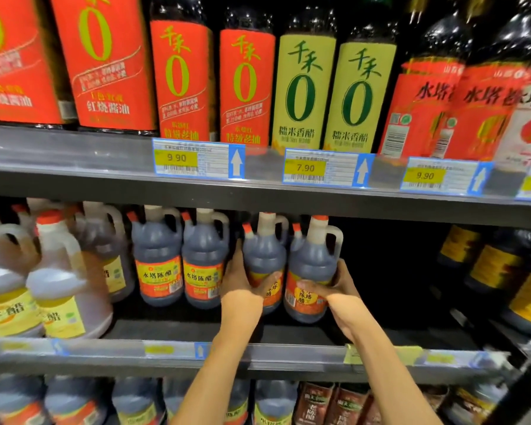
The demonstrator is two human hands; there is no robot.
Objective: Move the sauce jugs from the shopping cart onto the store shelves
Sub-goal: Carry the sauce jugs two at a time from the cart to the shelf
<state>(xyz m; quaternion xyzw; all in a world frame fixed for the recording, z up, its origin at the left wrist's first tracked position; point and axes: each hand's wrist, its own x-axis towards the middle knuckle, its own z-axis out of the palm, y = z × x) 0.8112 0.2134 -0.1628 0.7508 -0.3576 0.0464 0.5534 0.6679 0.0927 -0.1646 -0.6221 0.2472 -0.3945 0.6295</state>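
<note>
Two dark sauce jugs with red-and-yellow labels and orange caps stand side by side on the middle shelf point(288, 352). My left hand point(242, 279) grips the left jug point(265, 256) around its lower body. The right jug point(311, 259) is held by my right hand point(334, 285), thumb across its label and fingers round its right side. Both jugs are upright, handles to the right. The shopping cart is out of sight.
Two matching dark jugs point(181, 256) stand just left of my hands, with pale vinegar jugs point(59, 286) farther left. A dark gap opens on the shelf to the right, before black bottles point(503, 271). Tall bottles fill the shelf above; more jugs line the shelf below.
</note>
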